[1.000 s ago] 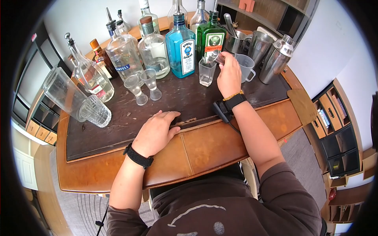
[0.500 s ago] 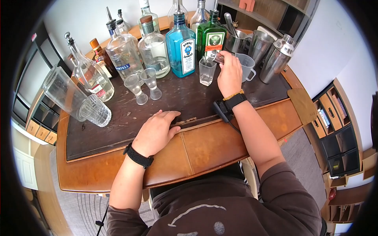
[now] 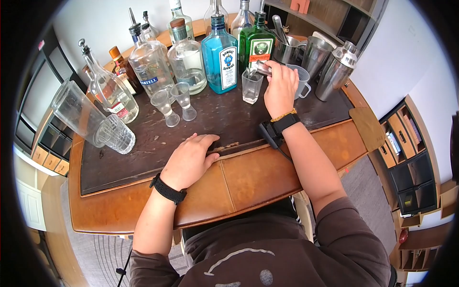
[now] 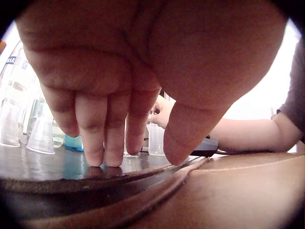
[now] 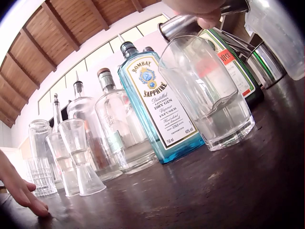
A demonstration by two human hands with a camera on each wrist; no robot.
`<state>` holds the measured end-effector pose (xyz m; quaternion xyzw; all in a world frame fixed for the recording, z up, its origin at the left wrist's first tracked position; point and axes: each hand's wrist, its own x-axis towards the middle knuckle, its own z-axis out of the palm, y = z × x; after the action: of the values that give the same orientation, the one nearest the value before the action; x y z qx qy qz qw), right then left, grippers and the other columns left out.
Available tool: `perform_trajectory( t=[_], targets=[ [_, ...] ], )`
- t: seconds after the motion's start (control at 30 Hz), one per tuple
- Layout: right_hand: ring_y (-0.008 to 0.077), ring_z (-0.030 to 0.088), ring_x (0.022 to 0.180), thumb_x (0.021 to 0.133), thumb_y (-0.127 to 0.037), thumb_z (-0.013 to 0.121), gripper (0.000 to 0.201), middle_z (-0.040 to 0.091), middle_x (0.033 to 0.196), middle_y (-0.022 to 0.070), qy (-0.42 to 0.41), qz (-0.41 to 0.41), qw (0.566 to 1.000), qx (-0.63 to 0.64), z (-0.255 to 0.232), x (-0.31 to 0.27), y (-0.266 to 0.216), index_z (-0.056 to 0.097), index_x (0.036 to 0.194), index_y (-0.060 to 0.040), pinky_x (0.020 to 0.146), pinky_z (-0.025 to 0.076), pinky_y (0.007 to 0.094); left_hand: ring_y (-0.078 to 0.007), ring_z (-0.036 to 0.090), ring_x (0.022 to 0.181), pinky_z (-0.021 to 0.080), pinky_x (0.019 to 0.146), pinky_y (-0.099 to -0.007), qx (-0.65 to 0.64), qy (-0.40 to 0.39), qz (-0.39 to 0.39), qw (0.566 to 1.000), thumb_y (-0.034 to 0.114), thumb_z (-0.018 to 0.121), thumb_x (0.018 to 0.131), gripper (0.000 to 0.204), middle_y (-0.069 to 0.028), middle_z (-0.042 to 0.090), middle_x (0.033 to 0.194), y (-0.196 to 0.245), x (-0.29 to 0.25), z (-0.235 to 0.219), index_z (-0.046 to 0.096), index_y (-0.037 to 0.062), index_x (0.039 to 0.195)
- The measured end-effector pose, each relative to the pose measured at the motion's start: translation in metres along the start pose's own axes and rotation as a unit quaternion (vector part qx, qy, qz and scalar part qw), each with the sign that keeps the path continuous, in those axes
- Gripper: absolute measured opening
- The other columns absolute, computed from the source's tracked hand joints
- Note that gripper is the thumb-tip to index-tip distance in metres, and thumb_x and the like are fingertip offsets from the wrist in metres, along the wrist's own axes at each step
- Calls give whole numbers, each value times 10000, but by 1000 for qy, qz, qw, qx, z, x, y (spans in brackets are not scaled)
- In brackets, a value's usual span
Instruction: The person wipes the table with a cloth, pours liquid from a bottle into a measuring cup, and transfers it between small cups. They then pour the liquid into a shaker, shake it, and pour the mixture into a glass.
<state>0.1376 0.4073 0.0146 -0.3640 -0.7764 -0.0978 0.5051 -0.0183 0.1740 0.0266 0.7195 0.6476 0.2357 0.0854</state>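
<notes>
My right hand (image 3: 280, 91) holds a steel jigger (image 5: 177, 27) tilted on its side, its mouth at the rim of a clear drinking glass (image 5: 209, 90). The glass stands upright on the dark desktop, with clear liquid in its lower part. My left hand (image 3: 188, 160) rests at the desk's front edge, palm down; its fingertips (image 4: 113, 160) touch the dark top. Behind the glass stand a blue gin bottle (image 3: 219, 57) and a green bottle (image 3: 257, 45). A plastic measuring cup (image 3: 300, 80) is just beyond my right hand, partly hidden by it.
Two hourglass-shaped clear measures (image 3: 183, 103) stand mid-left. Farther left are a tall clear mixing glass (image 3: 79, 112) and a cut-glass tumbler (image 3: 120, 136). Several bottles line the back. A steel shaker (image 3: 335, 71) and metal tins (image 3: 315, 56) stand at the right.
The jigger in my right hand has tipped a little further over the glass, the fingers shifting slightly. My left hand stays where it was.
</notes>
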Motion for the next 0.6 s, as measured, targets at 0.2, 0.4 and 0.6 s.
perform_trajectory(
  t=[0.2, 0.4, 0.6],
  targets=[
    [279, 488, 1128, 822, 6, 606, 391, 581, 1091, 55, 2, 8, 999, -32, -1, -1, -3, 567, 1169, -169, 1089, 237, 514, -377, 597, 1068, 401, 1092, -440, 2, 1, -1, 1000, 173, 656, 876, 343, -164, 642, 1145, 0, 0, 0, 580, 40, 1183],
    [270, 496, 1118, 814, -2, 626, 391, 568, 1061, 47, 2, 5, 1000, -22, -5, 0, -6, 579, 1148, -200, 1072, 251, 500, -380, 593, 1076, 401, 1092, -438, 2, 0, -7, 1000, 174, 660, 872, 350, -165, 641, 1150, 0, 0, 0, 580, 41, 1185],
    [261, 515, 1075, 810, 3, 631, 377, 559, 1036, 45, 0, -2, 1000, -2, -4, 0, -5, 592, 1123, -204, 1047, 283, 460, -375, 595, 1076, 397, 1094, -439, 1, -5, -7, 1000, 175, 656, 874, 345, -169, 639, 1153, 1, 0, 0, 580, 37, 1181]
  ],
)
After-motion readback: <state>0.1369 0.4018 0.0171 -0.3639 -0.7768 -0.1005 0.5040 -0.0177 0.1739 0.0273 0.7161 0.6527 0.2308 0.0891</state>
